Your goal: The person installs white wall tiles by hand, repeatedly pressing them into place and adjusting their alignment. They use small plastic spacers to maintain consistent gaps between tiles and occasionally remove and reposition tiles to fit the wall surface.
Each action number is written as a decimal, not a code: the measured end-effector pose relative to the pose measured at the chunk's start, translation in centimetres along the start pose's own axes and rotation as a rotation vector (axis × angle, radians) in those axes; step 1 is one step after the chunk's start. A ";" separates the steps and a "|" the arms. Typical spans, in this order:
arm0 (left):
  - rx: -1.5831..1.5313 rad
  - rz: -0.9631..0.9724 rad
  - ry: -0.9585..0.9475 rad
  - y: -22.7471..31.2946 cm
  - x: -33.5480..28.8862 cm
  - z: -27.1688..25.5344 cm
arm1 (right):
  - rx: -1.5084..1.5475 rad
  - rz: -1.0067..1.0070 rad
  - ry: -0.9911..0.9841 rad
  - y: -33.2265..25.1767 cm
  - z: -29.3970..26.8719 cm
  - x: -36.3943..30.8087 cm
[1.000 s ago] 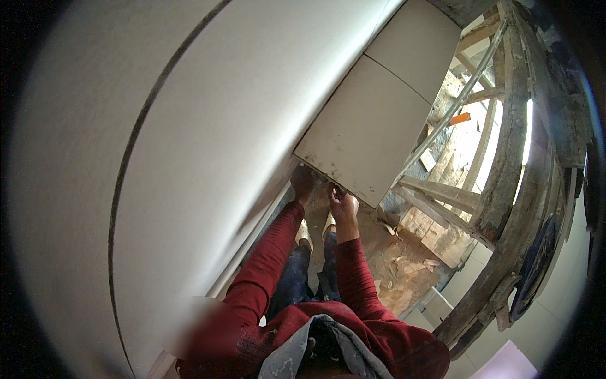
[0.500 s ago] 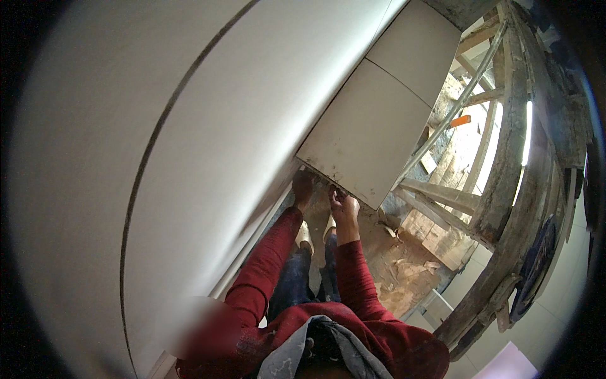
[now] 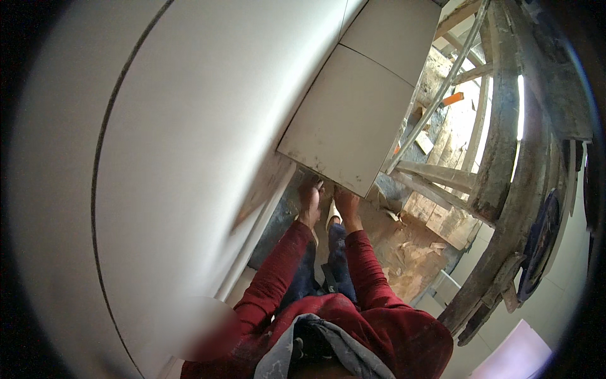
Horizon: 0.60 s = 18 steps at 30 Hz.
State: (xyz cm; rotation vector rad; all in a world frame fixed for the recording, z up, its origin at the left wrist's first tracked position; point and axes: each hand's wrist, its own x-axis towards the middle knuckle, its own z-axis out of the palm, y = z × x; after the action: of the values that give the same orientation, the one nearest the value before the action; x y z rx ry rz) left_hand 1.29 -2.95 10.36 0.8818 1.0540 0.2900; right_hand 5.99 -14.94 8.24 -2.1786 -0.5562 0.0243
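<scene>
Two large off-white tiles, the nearer tile (image 3: 347,120) and the farther tile (image 3: 391,31), make a flat ledge beside the pale wall. Dirt smudges mark the nearer tile along its front edge. Just below that edge, my left hand (image 3: 309,201) has its fingers bent in and thumb up; whatever it may hold is too small and dark to make out. Close to its right, my right hand (image 3: 347,206) reaches to the underside of the same edge, near the tile's right corner. The tile hides its fingertips. Both forearms wear red sleeves.
A wooden scaffold frame (image 3: 502,126) stands on the right, with a thin pole (image 3: 442,88) slanting across it. Behind the pole is an orange object (image 3: 452,99). Scraps and a board (image 3: 435,218) lie on the dusty floor. Large pale panels form the wall (image 3: 208,126) at left.
My left hand has shifted right, closer to my right hand, and shows more fully. My right hand has turned, its fingers now going under the tile edge. The whole view has shifted slightly.
</scene>
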 end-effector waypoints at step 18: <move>-0.417 -0.251 -0.035 -0.4 1.9 1.9 | 0.192 0.225 -0.069 2.0 2.1 -1.4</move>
State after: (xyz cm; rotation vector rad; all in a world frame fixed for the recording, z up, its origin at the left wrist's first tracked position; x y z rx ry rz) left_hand 3.76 -2.98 9.19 0.3752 1.0115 0.2692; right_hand 5.06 -14.98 5.17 -2.0470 -0.3296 0.2640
